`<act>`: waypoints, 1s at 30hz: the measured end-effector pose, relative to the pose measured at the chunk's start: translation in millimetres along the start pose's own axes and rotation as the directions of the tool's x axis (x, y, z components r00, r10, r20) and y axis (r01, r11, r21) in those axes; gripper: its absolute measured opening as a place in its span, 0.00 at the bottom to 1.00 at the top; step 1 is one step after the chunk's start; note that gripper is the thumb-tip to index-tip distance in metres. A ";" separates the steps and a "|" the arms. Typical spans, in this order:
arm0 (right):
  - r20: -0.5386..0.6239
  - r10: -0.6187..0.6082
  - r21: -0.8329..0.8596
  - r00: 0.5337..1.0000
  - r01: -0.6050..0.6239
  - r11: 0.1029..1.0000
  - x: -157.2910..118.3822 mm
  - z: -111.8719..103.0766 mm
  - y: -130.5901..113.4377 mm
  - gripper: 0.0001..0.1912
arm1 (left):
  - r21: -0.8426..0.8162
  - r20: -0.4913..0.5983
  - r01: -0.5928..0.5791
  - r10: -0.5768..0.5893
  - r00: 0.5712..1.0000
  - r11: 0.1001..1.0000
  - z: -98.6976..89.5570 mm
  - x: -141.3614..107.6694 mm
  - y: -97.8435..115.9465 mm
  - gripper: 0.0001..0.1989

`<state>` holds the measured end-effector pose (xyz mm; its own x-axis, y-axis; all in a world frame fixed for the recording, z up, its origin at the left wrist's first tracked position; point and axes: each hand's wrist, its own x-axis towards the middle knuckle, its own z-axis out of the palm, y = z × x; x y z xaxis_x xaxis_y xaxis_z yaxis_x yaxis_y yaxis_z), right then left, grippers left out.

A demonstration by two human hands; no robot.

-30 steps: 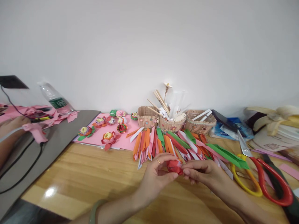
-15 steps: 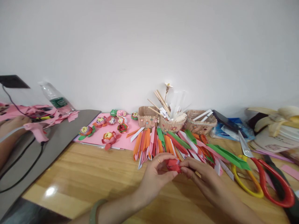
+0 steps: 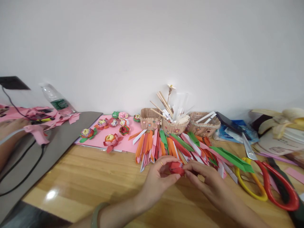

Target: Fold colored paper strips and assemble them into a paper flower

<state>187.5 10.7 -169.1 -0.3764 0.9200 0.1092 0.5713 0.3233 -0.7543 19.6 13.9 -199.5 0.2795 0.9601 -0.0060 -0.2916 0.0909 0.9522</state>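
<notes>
A small red folded paper piece (image 3: pixel 176 168) is held above the wooden table (image 3: pixel 99 180), near the lower middle of the view. My left hand (image 3: pixel 159 179) has its thumb and fingers closed round its left side. On its right side, my right hand (image 3: pixel 204 177) pinches the edge between thumb and fingertips. Just behind both hands lie folded paper strips (image 3: pixel 148 142) in orange, red, pink, white and green. Several finished paper flowers (image 3: pixel 111 140) rest on a pink sheet (image 3: pixel 133 139) to the left.
Woven baskets (image 3: pixel 175 126) with sticks stand by the wall. Scissors (image 3: pixel 251 155), a blue packet (image 3: pixel 228 133) and a banana peel (image 3: pixel 268 123) lie right. At left are a pink glue gun (image 3: pixel 39 134), a bottle (image 3: pixel 58 101) and another person's arm (image 3: pixel 9 136).
The thumb and fingers of my right hand have shifted slightly at the edge of the red paper. The other person's hand at the far left has moved a little to the left.
</notes>
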 end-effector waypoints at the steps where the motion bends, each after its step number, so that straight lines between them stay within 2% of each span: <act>1: -0.007 -0.006 0.003 1.000 0.006 1.000 0.0 -0.4 0.0 0.10 | 0.004 0.000 -0.001 0.001 1.000 1.000 -0.3 0.0 -0.2 0.15; 16: -0.036 -0.021 -0.008 0.999 0.021 1.000 2.1 -5.0 -8.1 0.09 | -0.010 0.019 0.006 -0.005 1.000 1.000 -1.0 -0.1 -1.8 0.15; 21: -0.052 -0.032 0.005 0.998 0.032 0.999 3.2 -2.8 -4.0 0.10 | 0.013 0.001 -0.006 0.006 1.000 1.000 -1.1 -0.3 -0.8 0.15; 30: -0.061 0.011 -0.026 0.998 -0.013 1.000 3.0 -2.5 -5.9 0.12 | 0.074 -0.028 -0.028 0.030 0.999 0.997 -0.6 -1.3 -0.3 0.14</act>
<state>184.9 12.1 -162.8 -0.3247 0.9354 0.1402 0.5947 0.3172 -0.7388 18.8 12.8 -200.0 0.2453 0.9693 0.0139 -0.2310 0.0446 0.9719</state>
